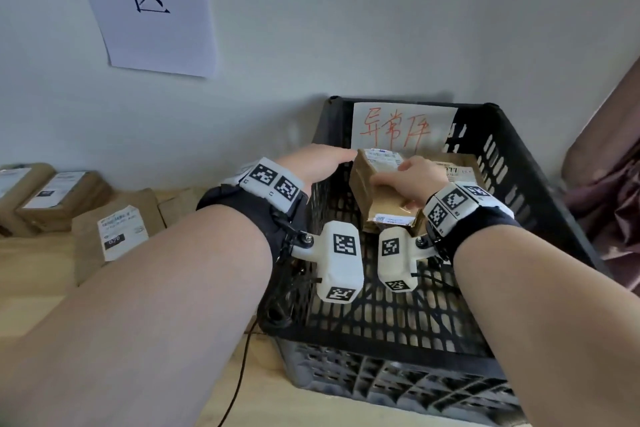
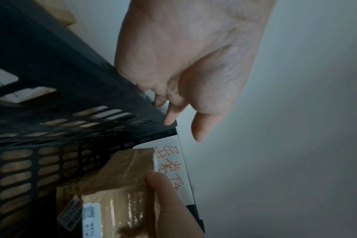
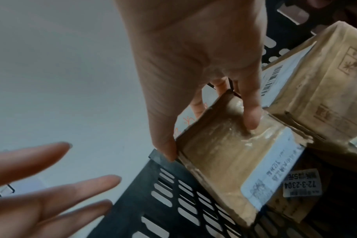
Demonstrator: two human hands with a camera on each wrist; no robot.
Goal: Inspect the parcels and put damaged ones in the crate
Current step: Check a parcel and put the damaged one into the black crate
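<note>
- I see a pale grey-white wall (image 1: 346, 28) behind everything, evenly lit.
- A white paper sheet (image 1: 145, 7) hangs on it, upper left (one large black character shows).
- Below runs a light wooden tabletop (image 1: 34, 263).
- Dark reddish fabric (image 1: 609, 198) sits at the right edge.

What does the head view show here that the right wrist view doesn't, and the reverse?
Head only: three parcels left on the table and the wall sheet.
Right wrist only: sticker 72-3-2304 inside the crate, below the held parcel.
Both: right hand gripping the taped parcel over the black crate, left hand open beside it, and another parcel already inside.
</note>
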